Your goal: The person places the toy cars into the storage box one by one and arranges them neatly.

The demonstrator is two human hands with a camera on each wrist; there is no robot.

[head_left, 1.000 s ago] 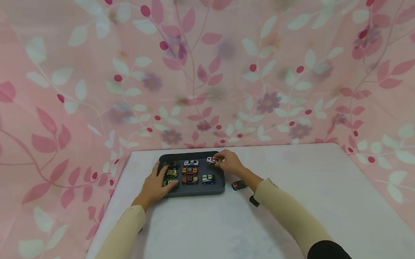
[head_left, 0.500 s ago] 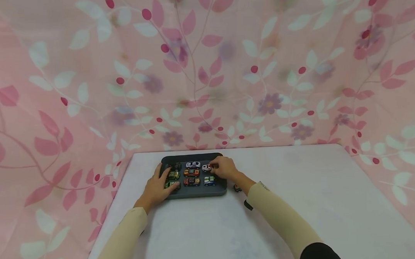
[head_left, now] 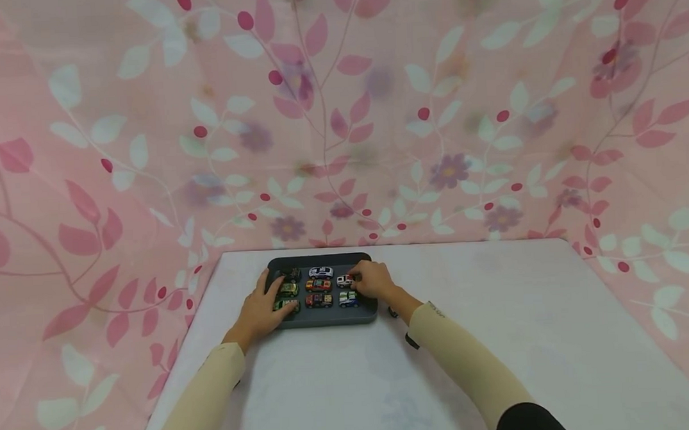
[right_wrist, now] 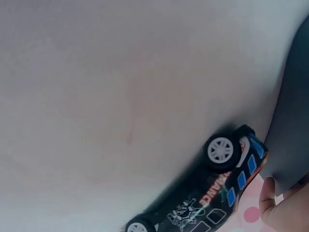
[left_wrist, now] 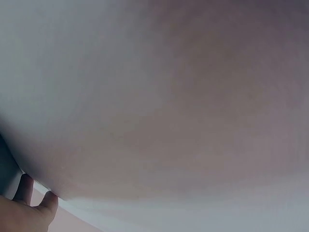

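Observation:
A dark grey tray (head_left: 328, 319) lies toward the far side of the table in the head view, bearing several toy cars in rows. With fingers spread, my left hand (head_left: 258, 314) rests at its left side, the thumb over a green toy car (head_left: 285, 305). Inside the tray's right part, my right hand (head_left: 375, 281) pinches a white and red toy car (head_left: 345, 281), partly hidden by the fingers. Just in front of that car sits a blue, white and green toy car (head_left: 348, 299). Fingers (left_wrist: 48, 205) of my left hand show by the tray's outer edge in the left wrist view.
Outside the tray, a black toy car (right_wrist: 203, 193) with blue windows stands on the white table (head_left: 329, 382), mostly behind my right wrist in the head view. A pink floral cloth (head_left: 343, 196) hangs behind the table.
My right hand has brought the white and red toy car from the tray's right rim down and slightly left into the tray. My left hand has stayed at the tray's left side.

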